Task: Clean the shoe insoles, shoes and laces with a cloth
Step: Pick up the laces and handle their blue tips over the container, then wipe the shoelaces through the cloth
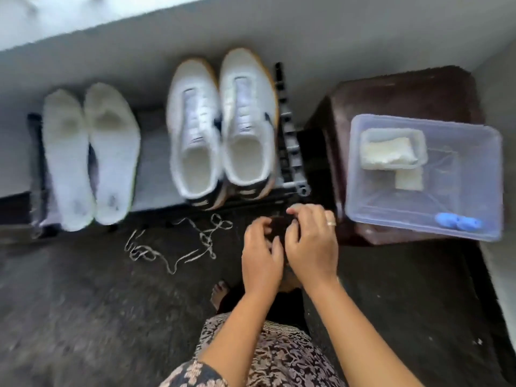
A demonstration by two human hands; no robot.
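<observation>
Two white fleecy insoles (67,163) (114,152) lie side by side at the left on a dark rack. A pair of white shoes (195,129) (247,121) with tan soles stands at the middle, without laces. The pale laces (178,247) lie tangled on the dark floor in front of the shoes. My left hand (261,261) and my right hand (311,244) are close together just right of the laces. Both have fingers curled on a small dark piece, apparently a cloth (275,220), which is blurred.
A clear plastic box (474,152) sits on a brown stool (405,90) at the right. It holds a small tub with a white pad (388,150) and two blue items (458,222). A black rack edge (287,121) runs beside the right shoe. My bare foot (219,294) rests on the floor.
</observation>
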